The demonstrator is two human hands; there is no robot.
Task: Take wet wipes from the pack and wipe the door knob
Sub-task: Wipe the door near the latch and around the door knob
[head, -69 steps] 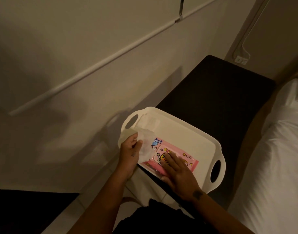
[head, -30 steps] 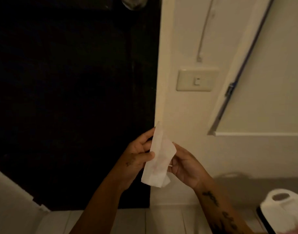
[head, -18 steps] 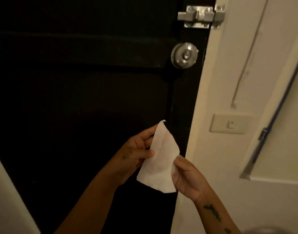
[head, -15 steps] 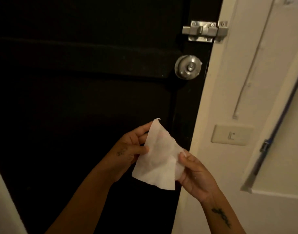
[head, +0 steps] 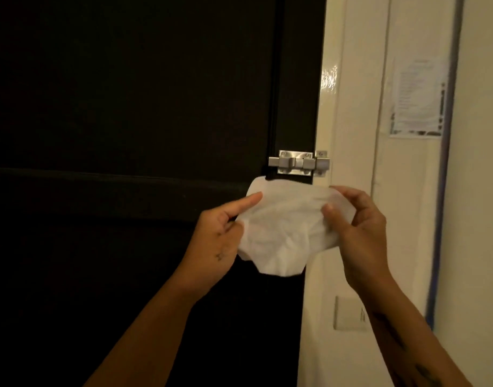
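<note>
Both hands hold one white wet wipe (head: 287, 233) spread open in front of a dark door (head: 128, 107), at the door's right edge. The left hand (head: 220, 244) pinches the wipe's left edge, its grip closed on the sheet with the thumb in front and the forefinger stretched out straight along the upper left corner. The right hand (head: 359, 230) has its grip closed on the right edge, thumb pressed on the near face and the other fingers curled behind. Between the two hands the sheet is stretched wide and wrinkled, with its lower edge hanging in a loose curve.

Just above the wipe's top edge sits a metal slide bolt (head: 299, 163), bridging the door and the cream door frame (head: 329, 107). The door knob cannot be seen; the spread wipe covers the part of the door just below the bolt, and whether the wipe touches anything behind it cannot be told.

On the cream wall to the right, a printed notice (head: 418, 99) hangs at upper height, blurred beyond reading. Lower down, a pale wall switch (head: 348, 312) shows beside the right forearm, which carries dark tattoo marks. The pack of wipes is out of view.
</note>
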